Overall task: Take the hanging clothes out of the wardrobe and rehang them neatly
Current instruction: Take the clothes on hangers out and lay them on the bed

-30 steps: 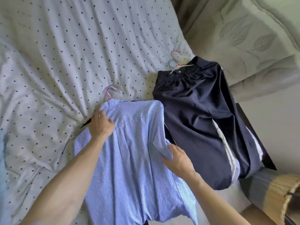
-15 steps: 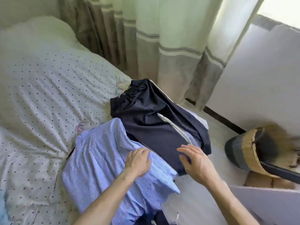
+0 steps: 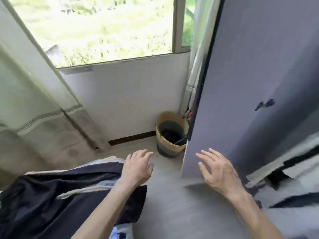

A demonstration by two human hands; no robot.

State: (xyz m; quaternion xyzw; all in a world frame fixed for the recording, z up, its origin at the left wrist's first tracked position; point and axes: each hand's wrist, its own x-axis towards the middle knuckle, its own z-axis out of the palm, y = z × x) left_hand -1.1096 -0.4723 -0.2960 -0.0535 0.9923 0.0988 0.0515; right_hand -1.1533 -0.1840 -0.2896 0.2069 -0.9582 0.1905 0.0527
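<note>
Dark navy clothes (image 3: 51, 195) lie over the bed's corner at the lower left, with pale edges showing between them. A sliver of the blue striped shirt (image 3: 117, 232) peeks out at the bottom. My left hand (image 3: 137, 167) hovers above the edge of the dark clothes, fingers spread, holding nothing. My right hand (image 3: 219, 171) is held out empty with fingers apart, in front of the grey wardrobe door (image 3: 241, 100). Blurred black-and-white garments (image 3: 293, 169) show at the right edge inside the wardrobe.
A woven basket (image 3: 170, 135) stands on the floor in the corner below the window (image 3: 103, 28). A pale curtain (image 3: 34, 100) hangs at the left. Grey floor (image 3: 172, 204) lies between the bed and the wardrobe.
My view has swung right from the bed to the window and wardrobe. Both hands have let go of the striped shirt and moved toward the wardrobe door, now empty.
</note>
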